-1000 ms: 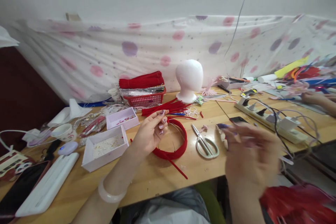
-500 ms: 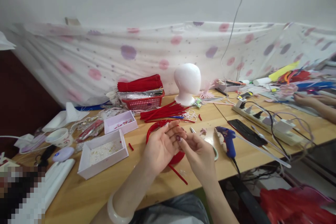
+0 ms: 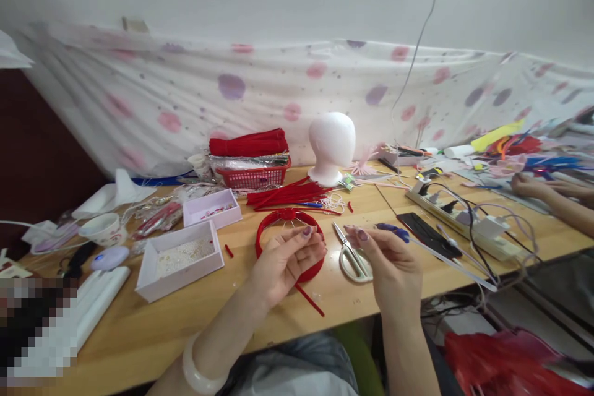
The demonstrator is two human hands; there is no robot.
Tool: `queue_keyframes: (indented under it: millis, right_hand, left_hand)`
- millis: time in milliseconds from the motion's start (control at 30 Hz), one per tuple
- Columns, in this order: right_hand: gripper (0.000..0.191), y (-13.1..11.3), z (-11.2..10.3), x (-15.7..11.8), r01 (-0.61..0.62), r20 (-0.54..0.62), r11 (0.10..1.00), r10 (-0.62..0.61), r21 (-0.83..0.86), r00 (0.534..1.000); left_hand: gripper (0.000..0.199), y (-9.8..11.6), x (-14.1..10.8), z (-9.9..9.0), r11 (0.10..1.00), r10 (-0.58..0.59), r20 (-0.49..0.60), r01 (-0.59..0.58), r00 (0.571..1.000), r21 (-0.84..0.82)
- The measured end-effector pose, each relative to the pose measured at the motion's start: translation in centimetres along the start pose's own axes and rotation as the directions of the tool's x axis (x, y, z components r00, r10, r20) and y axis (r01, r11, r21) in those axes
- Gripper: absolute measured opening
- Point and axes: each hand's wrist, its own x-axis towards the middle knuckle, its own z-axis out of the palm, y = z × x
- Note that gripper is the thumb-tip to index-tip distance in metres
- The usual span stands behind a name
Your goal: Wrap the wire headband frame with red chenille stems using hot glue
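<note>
My left hand [image 3: 288, 263] hovers over a round red headband [image 3: 312, 272], its fingers curled and thumb bent against them; anything between the fingertips is too small to make out. To the right, my right hand [image 3: 394, 266] has its thumb and forefinger pinched, and whatever it may hold is too small to tell. Between the hands, scissors [image 3: 355, 265] with pale handles lie on the table. A red strip [image 3: 309, 299] sticks out below the headband. The blue glue gun [image 3: 392, 231] is partly hidden behind my right hand.
White boxes of beads [image 3: 180, 260] and gems [image 3: 212, 209] stand left. Behind are a red basket [image 3: 255, 176], red strips [image 3: 292, 193] and a white foam head [image 3: 331, 145]. A black phone [image 3: 429, 235] and power strip [image 3: 464, 223] lie right. Another person's hands [image 3: 533, 189] show far right.
My hands have parted from each other, the right one moving right. The scissors and more of the headband now show, while my right hand covers much of the glue gun.
</note>
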Motion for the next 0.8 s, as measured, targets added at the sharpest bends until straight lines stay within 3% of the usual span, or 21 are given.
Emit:
queue_keyframes:
  millis: [67,133,233,300,367,533,633,800]
  right_hand:
    - [0.012,-0.1,0.5,-0.6,0.106,0.004,0.992,-0.106,-0.072,0.994]
    - [0.014,-0.2,1.2,-1.1,0.226,0.115,0.960,-0.209,-0.167,0.971]
    - [0.025,-0.2,1.9,-1.6,0.420,0.340,0.873,-0.328,-0.248,0.881]
    - [0.030,0.0,1.9,-1.6,0.476,0.438,0.840,-0.338,-0.259,0.833]
    - [0.032,0.2,1.7,-1.6,0.430,0.464,0.859,-0.272,-0.277,0.843]
    - [0.022,0.2,0.9,-1.6,0.156,0.402,0.945,-0.029,-0.286,0.915]
    - [0.015,0.1,0.9,-1.7,-0.017,0.411,0.978,0.103,-0.208,0.906]
    - [0.010,0.5,0.7,-1.2,-0.206,0.411,0.978,0.171,0.041,0.895]
  left_hand:
    - [0.004,-0.6,0.0,0.1,1.000,-0.009,-0.034,0.010,0.999,0.024]
    - [0.013,-1.2,0.1,0.3,0.999,-0.009,-0.038,0.010,0.999,0.041]
    - [0.021,-1.9,0.1,0.4,0.998,0.027,-0.002,-0.027,1.000,0.058]
    - [0.022,-2.1,0.0,0.3,0.996,0.044,0.010,-0.044,0.999,0.071]
    - [0.022,-2.1,-0.2,0.0,0.995,0.032,0.014,-0.033,0.999,0.092]
    - [0.031,-1.4,-0.7,-0.7,0.956,-0.007,-0.051,0.021,0.999,0.294]
    - [0.038,-0.3,-1.1,-0.9,0.903,-0.102,-0.039,0.109,0.994,0.415]
    - [0.048,1.3,-1.9,-0.9,0.881,-0.208,0.076,0.153,0.975,0.448]
